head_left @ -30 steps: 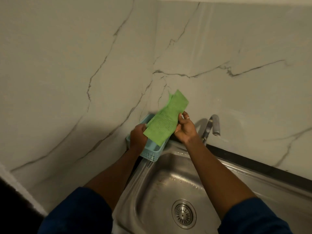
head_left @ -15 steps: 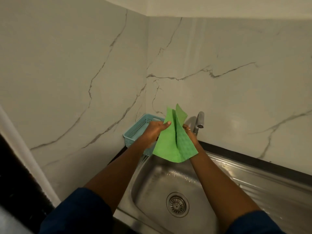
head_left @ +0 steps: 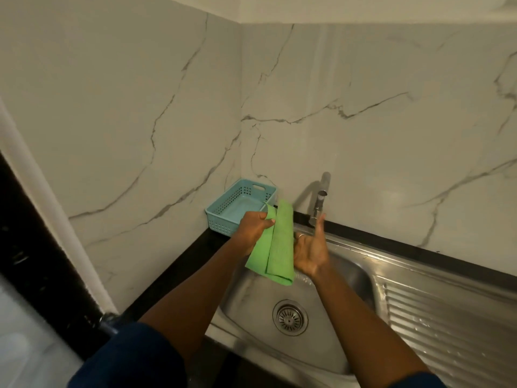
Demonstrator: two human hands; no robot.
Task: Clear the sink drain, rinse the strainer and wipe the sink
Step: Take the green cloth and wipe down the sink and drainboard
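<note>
A green cloth (head_left: pixel 275 245), folded lengthwise, hangs above the back of the steel sink (head_left: pixel 251 292). My left hand (head_left: pixel 253 226) pinches the cloth's upper left edge between thumb and fingers. My right hand (head_left: pixel 310 249) is beside the cloth's right edge, palm showing, with the index finger stretched up towards the tap; its other fingers lie behind the cloth. The round strainer (head_left: pixel 290 317) sits in the drain at the bottom of the basin. No water runs from the tap (head_left: pixel 319 201).
A light blue slotted basket (head_left: pixel 223 217) stands in the corner on the black counter, left of the tap. The ribbed drainboard (head_left: pixel 447 317) lies to the right of the basin. Marble-patterned walls close off the back and left.
The cloth has been lifted out of the basket area and folded lengthwise; both hands lowered it over the sink. My right hand has loosened its pinch and now shows an open palm.
</note>
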